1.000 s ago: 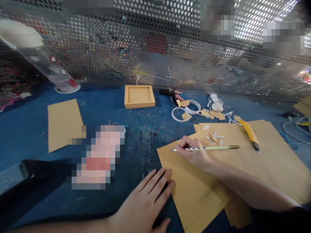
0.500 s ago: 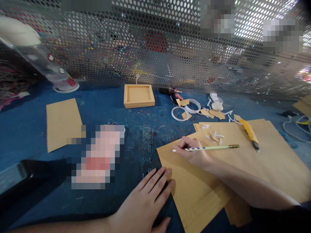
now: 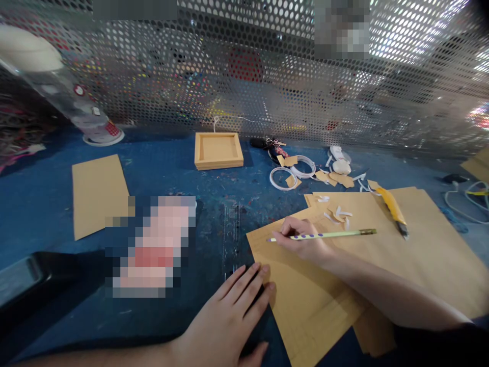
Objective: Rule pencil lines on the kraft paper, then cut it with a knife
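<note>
My right hand (image 3: 303, 239) pinches a pale green pencil (image 3: 336, 234) with purple dots, its tip at the upper left part of a brown kraft paper sheet (image 3: 305, 300). The pencil's rear end points right. My left hand (image 3: 233, 311) lies flat with fingers stretched, its fingertips on the sheet's left edge and the palm over the blue table (image 3: 175, 326). A clear ruler (image 3: 231, 234) lies just beyond the left fingertips. Faint lines show on the sheet near the pencil tip. More kraft paper (image 3: 428, 244) lies under my right forearm.
A yellow utility knife (image 3: 391, 206) rests on the paper at right. Behind are tape rolls (image 3: 283, 179), paper scraps (image 3: 340, 179), keys (image 3: 263, 143) and a small wooden tray (image 3: 219, 148). Left stand a bottle (image 3: 89, 112), a kraft piece (image 3: 97, 196) and a black object (image 3: 49, 275).
The pencil tip has shifted very slightly left and down on the sheet, with my right hand still around it. My left hand has stayed in place.
</note>
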Available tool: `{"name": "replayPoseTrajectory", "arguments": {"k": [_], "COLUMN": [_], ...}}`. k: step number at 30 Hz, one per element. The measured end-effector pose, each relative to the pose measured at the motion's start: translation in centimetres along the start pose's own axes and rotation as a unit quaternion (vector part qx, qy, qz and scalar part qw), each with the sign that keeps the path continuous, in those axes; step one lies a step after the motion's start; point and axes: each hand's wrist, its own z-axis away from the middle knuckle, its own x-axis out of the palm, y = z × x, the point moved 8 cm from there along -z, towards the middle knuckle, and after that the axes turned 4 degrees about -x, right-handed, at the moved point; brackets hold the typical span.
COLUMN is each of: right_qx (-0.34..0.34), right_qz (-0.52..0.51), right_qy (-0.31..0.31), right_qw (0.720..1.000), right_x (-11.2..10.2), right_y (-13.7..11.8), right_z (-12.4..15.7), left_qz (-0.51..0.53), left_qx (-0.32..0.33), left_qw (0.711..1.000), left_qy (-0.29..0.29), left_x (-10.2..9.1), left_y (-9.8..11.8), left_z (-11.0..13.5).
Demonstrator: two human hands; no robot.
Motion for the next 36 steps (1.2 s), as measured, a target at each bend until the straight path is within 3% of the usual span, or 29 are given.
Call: {"name": "replayPoseTrajectory", "arguments": {"k": [9, 15, 21, 26, 29, 31, 36], "right_qx": [0.000, 0.000, 0.014, -0.031, 0.021, 0.082, 0.148], "right_qz": [-0.039, -0.186, -0.246, -0.114, 0.099, 0.247, 0.365], "right_qy": [0.011, 0.051, 0.101, 0.145, 0.101, 0.065, 0.037], "right_qw": [0.999, 0.981, 0.964, 0.982, 0.990, 0.963, 0.918], "right_x": [-0.1, -1.1, -5.2, -10.0, -11.7, -13.0, -15.9], "right_y": [-0.1, -0.8, -1.6, -1.8, 0.0, 1.9, 4.3], "right_z": [-0.2, -0.4, -2.3, -3.8, -4.5, -4.7, -4.8], "left_qz": [0.003, -0.027, -0.060, -0.124, -0.179, -0.216, -0.279], "left_qx": [-0.010, 0.002, -0.009, -0.001, 0.011, 0.013, -0.020], "left_qw": [1.000, 1.000, 0.998, 0.989, 0.976, 0.965, 0.938], "left_qy": [-0.005, 0.000, 0.022, 0.077, 0.119, 0.149, 0.203], "left_x": [0.2, 0.6, -0.3, -1.6, -2.0, -2.2, -2.2], "left_y": [-0.1, -0.2, -0.7, -0.9, -0.7, -0.5, -0.8], "left_z": [0.0, 0.2, 0.1, 0.2, 0.4, 0.7, 1.4]}}
